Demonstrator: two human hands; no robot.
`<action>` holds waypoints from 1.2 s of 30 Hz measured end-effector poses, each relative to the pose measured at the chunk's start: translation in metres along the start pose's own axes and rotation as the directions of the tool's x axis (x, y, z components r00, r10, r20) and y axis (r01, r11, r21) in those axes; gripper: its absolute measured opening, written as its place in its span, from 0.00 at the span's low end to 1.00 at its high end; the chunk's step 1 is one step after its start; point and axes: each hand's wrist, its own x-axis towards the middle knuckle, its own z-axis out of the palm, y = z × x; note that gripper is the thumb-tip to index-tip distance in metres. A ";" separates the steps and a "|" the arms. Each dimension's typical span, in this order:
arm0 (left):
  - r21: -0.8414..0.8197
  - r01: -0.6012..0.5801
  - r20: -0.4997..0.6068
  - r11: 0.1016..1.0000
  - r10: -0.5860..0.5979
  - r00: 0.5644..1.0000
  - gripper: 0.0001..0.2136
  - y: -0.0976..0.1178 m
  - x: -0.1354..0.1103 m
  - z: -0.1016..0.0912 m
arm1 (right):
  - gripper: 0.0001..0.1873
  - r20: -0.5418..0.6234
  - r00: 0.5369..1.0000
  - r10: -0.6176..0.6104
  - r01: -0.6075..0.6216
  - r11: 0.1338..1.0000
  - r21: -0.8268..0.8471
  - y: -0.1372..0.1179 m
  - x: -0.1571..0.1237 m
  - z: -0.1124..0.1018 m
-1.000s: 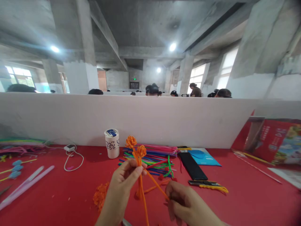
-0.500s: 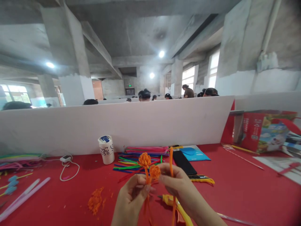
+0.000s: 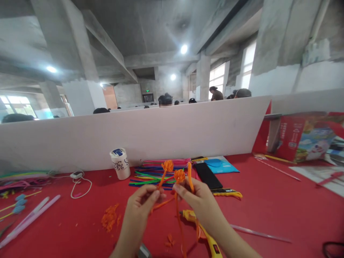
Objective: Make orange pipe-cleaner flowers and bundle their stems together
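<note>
My left hand (image 3: 141, 204) pinches the stem of an orange pipe-cleaner flower (image 3: 167, 166) whose curled head stands above my fingers. My right hand (image 3: 199, 202) grips a second orange flower (image 3: 179, 175) and a plain orange pipe cleaner (image 3: 189, 175) that sticks up beside it. The two hands are close together above the red table (image 3: 268, 211). The stems hang down between my wrists.
A pile of coloured pipe cleaners (image 3: 153, 175) lies behind my hands, with a white cup (image 3: 119, 163), a black phone (image 3: 207, 175) and a yellow glue gun (image 3: 204, 234) nearby. Orange scraps (image 3: 109, 217) lie at the left. A white partition (image 3: 150, 136) backs the table; people sit beyond it.
My right hand came up from the table with the orange pipe cleaner and joined the left hand. The flower heads now stand slightly apart. The view has shifted to the right.
</note>
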 end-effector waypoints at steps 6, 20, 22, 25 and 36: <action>-0.161 0.030 -0.035 0.987 -0.036 0.999 0.06 0.027 0.018 -0.033 | 0.12 0.306 0.923 0.232 -0.069 0.884 -0.462 0.017 0.001 0.010; -0.207 0.047 0.101 0.977 -0.026 0.994 0.03 0.045 0.011 -0.040 | 0.11 0.361 0.869 0.337 0.064 0.649 -0.758 0.043 0.006 0.080; -0.223 0.058 0.116 0.973 -0.033 0.993 0.04 0.045 0.010 -0.038 | 0.11 0.357 0.873 0.332 0.080 0.625 -0.777 0.045 0.001 0.084; -0.222 0.063 0.121 0.973 -0.037 0.992 0.03 0.043 0.009 -0.035 | 0.10 0.355 0.881 0.313 0.108 0.597 -0.795 0.041 -0.004 0.086; -0.070 0.056 0.118 0.996 -0.047 0.992 0.05 0.027 0.002 -0.017 | 0.20 0.354 0.934 -0.044 0.183 0.910 -0.371 -0.024 -0.016 -0.010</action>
